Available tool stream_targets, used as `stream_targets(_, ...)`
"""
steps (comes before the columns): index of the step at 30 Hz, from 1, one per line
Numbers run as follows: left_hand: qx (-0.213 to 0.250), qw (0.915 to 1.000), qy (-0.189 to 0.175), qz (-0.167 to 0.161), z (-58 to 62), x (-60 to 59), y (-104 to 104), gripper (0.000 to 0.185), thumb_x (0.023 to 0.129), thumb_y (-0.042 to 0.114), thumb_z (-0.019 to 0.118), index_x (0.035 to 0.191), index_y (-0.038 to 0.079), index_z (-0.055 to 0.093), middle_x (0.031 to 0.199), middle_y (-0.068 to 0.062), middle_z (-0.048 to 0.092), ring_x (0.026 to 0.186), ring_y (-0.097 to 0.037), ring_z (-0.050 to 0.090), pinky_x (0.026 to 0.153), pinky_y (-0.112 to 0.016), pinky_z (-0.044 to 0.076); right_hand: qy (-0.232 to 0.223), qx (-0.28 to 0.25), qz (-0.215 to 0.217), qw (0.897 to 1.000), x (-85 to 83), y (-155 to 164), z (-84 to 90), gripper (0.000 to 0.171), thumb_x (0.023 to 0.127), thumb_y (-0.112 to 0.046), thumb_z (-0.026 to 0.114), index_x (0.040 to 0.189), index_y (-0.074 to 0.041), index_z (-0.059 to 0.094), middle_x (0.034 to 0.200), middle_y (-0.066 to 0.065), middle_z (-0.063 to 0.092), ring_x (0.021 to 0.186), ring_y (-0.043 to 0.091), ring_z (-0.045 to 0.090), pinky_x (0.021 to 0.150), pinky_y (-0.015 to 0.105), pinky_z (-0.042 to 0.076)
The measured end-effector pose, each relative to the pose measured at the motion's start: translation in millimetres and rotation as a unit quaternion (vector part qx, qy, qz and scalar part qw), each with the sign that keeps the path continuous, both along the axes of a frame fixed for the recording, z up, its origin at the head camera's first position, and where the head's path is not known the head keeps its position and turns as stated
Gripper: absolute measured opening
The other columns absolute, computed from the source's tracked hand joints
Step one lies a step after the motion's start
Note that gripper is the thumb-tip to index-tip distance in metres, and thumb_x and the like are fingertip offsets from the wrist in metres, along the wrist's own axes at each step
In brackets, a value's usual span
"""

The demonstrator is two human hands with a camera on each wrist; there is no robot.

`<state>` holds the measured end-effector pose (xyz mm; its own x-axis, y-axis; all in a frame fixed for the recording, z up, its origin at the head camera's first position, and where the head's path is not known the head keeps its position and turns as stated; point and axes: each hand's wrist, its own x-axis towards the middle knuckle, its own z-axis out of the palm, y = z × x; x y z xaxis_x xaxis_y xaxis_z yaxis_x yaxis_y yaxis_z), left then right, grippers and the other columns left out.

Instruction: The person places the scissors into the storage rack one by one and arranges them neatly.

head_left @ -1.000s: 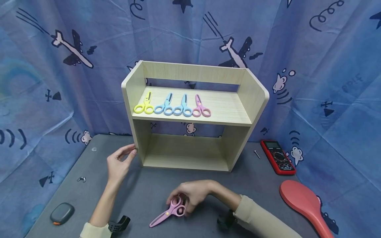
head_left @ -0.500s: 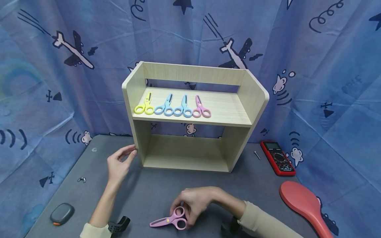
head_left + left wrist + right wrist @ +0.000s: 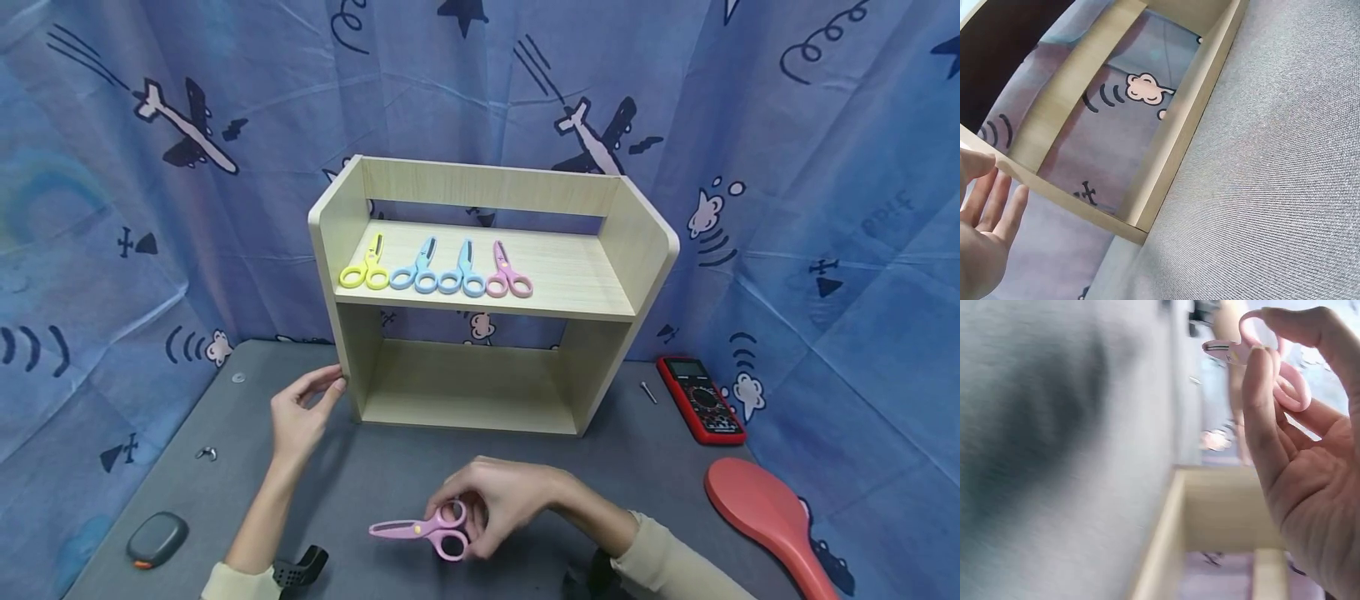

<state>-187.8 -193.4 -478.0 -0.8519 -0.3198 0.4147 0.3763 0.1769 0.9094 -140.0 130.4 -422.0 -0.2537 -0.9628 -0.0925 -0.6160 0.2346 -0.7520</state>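
Note:
My right hand (image 3: 516,497) pinches a pair of pink scissors (image 3: 429,527) by the handle loops, above the grey table in front of the shelf. The blades point left. In the right wrist view, the thumb and fingers (image 3: 1261,406) hold the pink loops (image 3: 1295,387). My left hand (image 3: 295,423) rests its fingertips against the left side panel of the pale wooden shelf (image 3: 468,392), its fingers nearly straight. On the upper board lie yellow scissors (image 3: 366,271), two blue scissors (image 3: 416,271) and another pink pair (image 3: 507,275), side by side with blades toward the back.
A red multimeter (image 3: 703,402), a screw (image 3: 648,392) and a red paddle-like object (image 3: 757,500) lie on the right. On the left are a dark rounded case (image 3: 157,538), a small metal piece (image 3: 206,452) and a washer-like disc (image 3: 237,377). A printed blue curtain (image 3: 450,92) hangs behind.
The right hand has lifted the pink scissors off the table, and their blades have swung from down-left to pointing left. The left hand and the shelf have stayed put.

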Motion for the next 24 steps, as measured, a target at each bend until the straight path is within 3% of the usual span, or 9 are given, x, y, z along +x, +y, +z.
stream_targets(6,-0.001,1.0,0.002,0.001,-0.7,-0.8,0,0.02,0.097,0.003,0.08,0.117,0.0,0.082,0.114,-0.031,0.079,0.09,0.006,0.075,0.09,-0.007,0.058,-0.024,-0.069,-0.04,0.996,-4.5,19,39.3,0.053,0.088,-0.006,0.083,0.138,-0.011,0.069,0.104,0.006,0.069,0.079,-0.007,0.064,0.067,0.027,0.068)
stream_targets(12,-0.005,1.0,-0.001,0.001,-1.0,-0.4,0,0.02,0.097,0.003,0.08,0.117,0.001,0.082,0.114,-0.03,0.079,0.09,0.006,0.075,0.09,-0.006,0.058,0.045,-0.162,-0.104,0.98,-4.8,39,82.8,0.058,0.084,-0.002,0.086,0.139,-0.011,0.069,0.104,0.006,0.07,0.083,0.004,0.066,0.068,0.03,0.068)
stream_targets(18,-0.005,1.0,0.005,-0.002,-0.5,-0.7,0,0.02,0.097,0.003,0.08,0.117,0.001,0.082,0.114,-0.03,0.079,0.09,0.005,0.075,0.09,-0.007,0.058,0.143,-0.23,-0.201,0.941,-12.5,60,124.9,0.063,0.08,0.004,0.09,0.139,-0.007,0.069,0.106,0.006,0.072,0.084,0.011,0.07,0.068,0.031,0.068)
stream_targets(24,-0.005,1.0,0.004,-0.002,-0.2,0.4,0,0.02,0.097,0.004,0.081,0.117,0.002,0.083,0.114,-0.029,0.08,0.091,0.006,0.075,0.091,-0.007,0.058,0.207,-0.244,-0.341,0.884,-32.6,82,153.1,0.065,0.081,0.005,0.089,0.142,-0.003,0.068,0.112,0.015,0.073,0.083,0.01,0.072,0.075,0.02,0.066)
